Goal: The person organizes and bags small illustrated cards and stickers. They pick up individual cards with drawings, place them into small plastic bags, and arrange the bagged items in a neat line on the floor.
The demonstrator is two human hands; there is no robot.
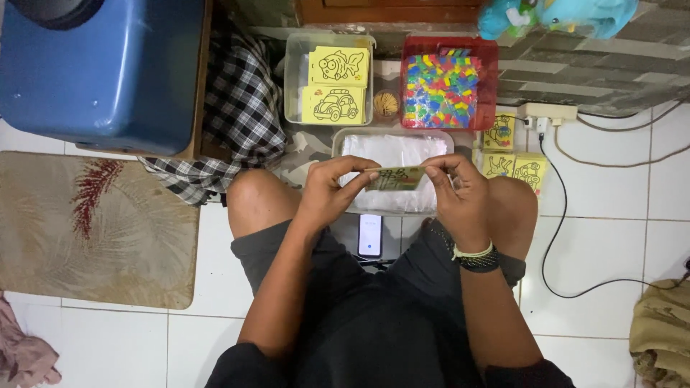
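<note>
I sit cross-legged on a tiled floor. My left hand and my right hand both pinch a small yellow picture card, held edge-on between them above my lap. Right behind the card lies a clear tray of white plastic sleeves. Further back, a clear tub holds yellow cards with a fish and a car outline. Beside that tub, a red tub is full of small coloured packets.
More yellow cards lie on the floor at right near a power strip and black cable. A phone rests between my legs. A blue bin, checked cloth and mat are at left.
</note>
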